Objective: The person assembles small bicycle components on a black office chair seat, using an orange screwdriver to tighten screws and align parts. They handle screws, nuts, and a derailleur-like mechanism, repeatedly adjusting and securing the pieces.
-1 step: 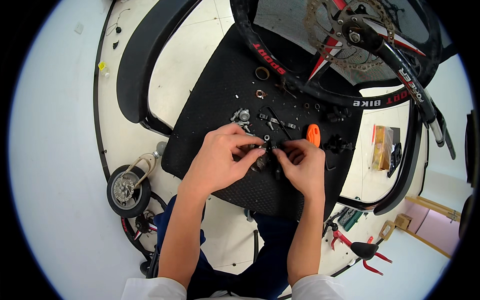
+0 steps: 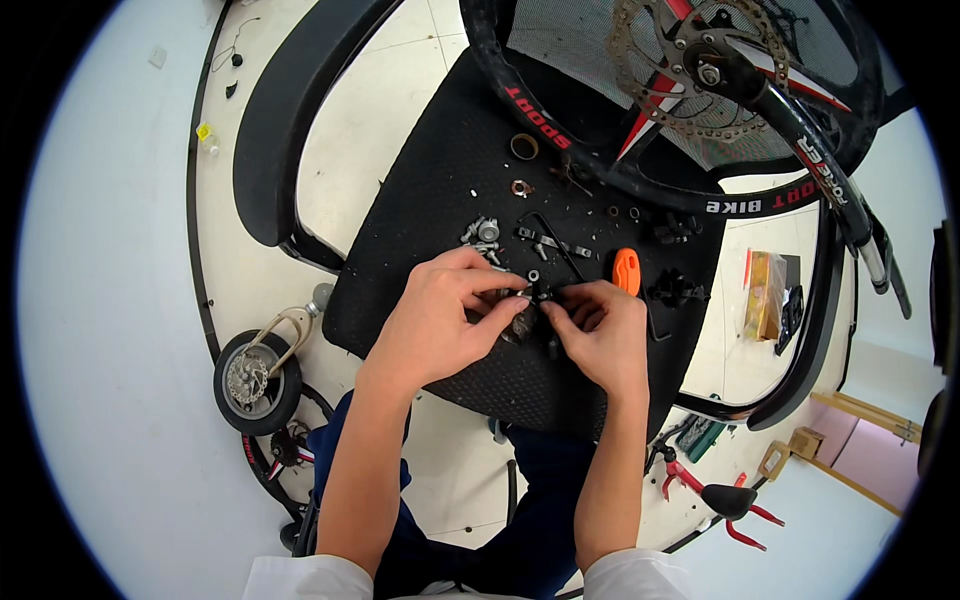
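Observation:
Both hands meet over the near part of a black chair seat point(image 2: 462, 368). My left hand point(image 2: 447, 310) pinches thumb and forefinger on a small dark metal part point(image 2: 522, 322), too hidden to name exactly. Close beside it, my right hand point(image 2: 608, 325) has its thumb and forefinger bent together at the same small parts; what lies between them is hidden. A small round nut point(image 2: 533, 275) sits just beyond the fingertips. Farther off are a cluster of bolts point(image 2: 487, 231), a dark metal bracket point(image 2: 552, 241) and a thin black hex key point(image 2: 560, 246). An orange handle point(image 2: 626, 270) lies right of my right hand.
A bicycle wheel point(image 2: 640, 190) with a brake disc point(image 2: 700, 70) leans over the far right of the seat. Black armrests point(image 2: 270, 130) flank it. On the floor stand a small wheel with fork point(image 2: 257, 383), a yellow box point(image 2: 766, 290) and a red frame with black saddle point(image 2: 728, 500).
The thumb and fingers of my right hand have shifted very slightly left, toward my left fingertips. My left hand and the other things look unmoved.

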A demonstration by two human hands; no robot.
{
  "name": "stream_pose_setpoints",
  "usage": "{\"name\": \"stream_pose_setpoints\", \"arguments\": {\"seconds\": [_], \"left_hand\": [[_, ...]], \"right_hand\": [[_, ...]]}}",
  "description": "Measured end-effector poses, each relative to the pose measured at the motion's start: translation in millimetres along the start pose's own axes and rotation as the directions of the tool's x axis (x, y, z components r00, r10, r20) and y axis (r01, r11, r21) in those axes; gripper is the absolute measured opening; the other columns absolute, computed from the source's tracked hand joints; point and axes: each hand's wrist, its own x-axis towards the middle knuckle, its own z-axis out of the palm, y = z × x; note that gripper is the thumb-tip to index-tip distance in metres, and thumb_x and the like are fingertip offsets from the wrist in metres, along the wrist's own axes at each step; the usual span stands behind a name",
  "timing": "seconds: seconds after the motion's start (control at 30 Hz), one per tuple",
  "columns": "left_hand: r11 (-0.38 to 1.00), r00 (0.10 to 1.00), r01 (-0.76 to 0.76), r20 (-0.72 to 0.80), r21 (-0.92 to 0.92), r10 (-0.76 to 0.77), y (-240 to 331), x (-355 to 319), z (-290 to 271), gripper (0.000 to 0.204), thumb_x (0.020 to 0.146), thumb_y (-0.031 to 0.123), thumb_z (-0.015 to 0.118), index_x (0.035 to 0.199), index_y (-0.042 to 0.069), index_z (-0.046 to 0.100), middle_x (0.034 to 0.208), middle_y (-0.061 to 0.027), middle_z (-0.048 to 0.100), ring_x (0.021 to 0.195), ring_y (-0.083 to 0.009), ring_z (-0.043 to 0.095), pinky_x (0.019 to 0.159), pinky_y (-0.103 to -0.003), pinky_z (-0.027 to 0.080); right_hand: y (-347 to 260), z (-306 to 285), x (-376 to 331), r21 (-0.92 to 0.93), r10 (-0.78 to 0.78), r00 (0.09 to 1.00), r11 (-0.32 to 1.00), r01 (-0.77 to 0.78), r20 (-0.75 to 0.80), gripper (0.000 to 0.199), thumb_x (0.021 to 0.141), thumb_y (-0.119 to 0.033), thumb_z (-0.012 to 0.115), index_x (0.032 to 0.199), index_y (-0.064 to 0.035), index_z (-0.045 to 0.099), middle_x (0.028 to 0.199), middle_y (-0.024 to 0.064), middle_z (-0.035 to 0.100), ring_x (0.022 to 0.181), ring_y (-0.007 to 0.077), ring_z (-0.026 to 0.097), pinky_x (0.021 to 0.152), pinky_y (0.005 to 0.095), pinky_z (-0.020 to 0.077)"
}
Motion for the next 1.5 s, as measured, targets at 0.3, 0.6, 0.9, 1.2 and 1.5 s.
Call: {"name": "stream_pose_setpoints", "arguments": {"seconds": [0.3, 0.6, 0.9, 1.2, 1.5], "left_hand": [[1.0, 1.0, 0.028, -0.014, 0.007, -0.028, 5, 1, 4, 0.02, 0.079, -0.001, 0.073, 0.1, -0.001, 0.075, 0.088, -0.0097, 0.066, 0.073, -0.014, 0.07, 0.064, -0.024, 0.057], [1.0, 0.999, 0.005, -0.038, 0.007, -0.005, 0, 2, 6, 0.021, 0.08, -0.001, 0.072, 0.1, -0.001, 0.075, 0.089, -0.0102, 0.066, 0.072, -0.0144, 0.069, 0.064, -0.024, 0.056], [1.0, 0.999, 0.017, -0.035, -0.012, -0.018, -3, 3, 6, 0.019, 0.082, -0.002, 0.07, 0.1, -0.003, 0.074, 0.092, -0.0112, 0.066, 0.076, -0.0157, 0.071, 0.069, -0.024, 0.058], [0.998, 0.999, 0.01, -0.03, -0.058, -0.012, 0, 2, 9, 0.019, 0.082, -0.004, 0.07, 0.1, -0.004, 0.073, 0.094, -0.0118, 0.066, 0.079, -0.0171, 0.072, 0.072, -0.025, 0.059], [1.0, 1.0, 0.012, -0.011, -0.024, -0.012, 0, 0, 8, 0.02, 0.081, -0.004, 0.07, 0.101, -0.004, 0.073, 0.094, -0.012, 0.067, 0.08, -0.0189, 0.073, 0.074, -0.026, 0.06]], "right_hand": [[4, -6, -2, 0.333, 0.049, 0.994, 0.939, -0.08, 0.102, 0.013, 0.079, -0.003, 0.074, 0.09, 0.0032, 0.071, 0.076, 0.0063, 0.07, 0.073, 0.0113, 0.07, 0.068, 0.0234, 0.0546], [-12, 1, -11, 0.515, -0.04, 0.994, 0.857, -0.019, 0.104, 0.018, 0.076, 0.006, 0.074, 0.093, 0.0029, 0.069, 0.087, 0.0056, 0.071, 0.079, 0.0107, 0.07, 0.075, 0.0242, 0.0571], [-14, 9, -12, 0.322, -0.192, 0.981, 0.927, 0.193, -0.034, 0.025, 0.074, 0.005, 0.075, 0.099, 0.0027, 0.072, 0.083, 0.0093, 0.071, 0.075, 0.0135, 0.07, 0.069, 0.0247, 0.0564], [-8, 6, -13, 0.419, -0.109, 0.994, 0.903, 0.093, 0.015, 0.023, 0.074, 0.005, 0.076, 0.096, 0.0027, 0.073, 0.082, 0.0087, 0.071, 0.071, 0.0132, 0.067, 0.066, 0.0233, 0.0546], [-8, 1, -12, 0.39, -0.153, 0.987, 0.913, 0.123, 0.047, 0.023, 0.074, 0.005, 0.078, 0.097, 0.0034, 0.073, 0.08, 0.0076, 0.071, 0.071, 0.0106, 0.067, 0.067, 0.0225, 0.0549]]}}
